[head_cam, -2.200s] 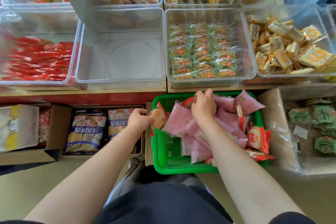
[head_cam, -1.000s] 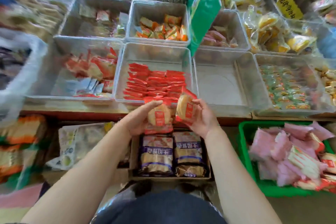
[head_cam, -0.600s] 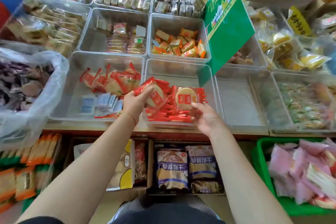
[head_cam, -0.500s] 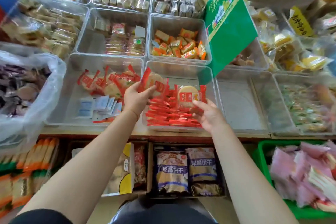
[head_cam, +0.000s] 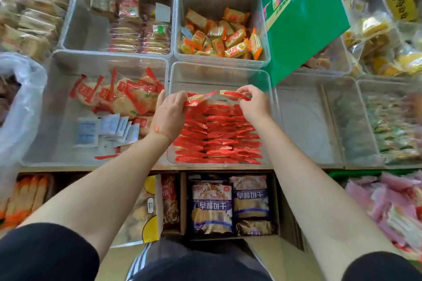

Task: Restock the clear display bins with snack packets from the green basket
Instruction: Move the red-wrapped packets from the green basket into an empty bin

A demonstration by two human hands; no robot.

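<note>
head view: green basket (head_cam: 338, 174) mostly cropped

Glossy film and clear plastic

The display bins (head_cam: 219, 68) are clear, smooth hard plastic with a soft sheen. The red snack packets (head_cam: 217, 134) are glossy crinkled film, as are the two pinched in the left hand (head_cam: 170, 113) and right hand (head_cam: 253, 104). The green sign (head_cam: 303, 18) looks like smooth printed card. The boxes (head_cam: 182, 203) below are matt brown cardboard; the bag (head_cam: 20, 107) at left is thin translucent plastic.
</note>
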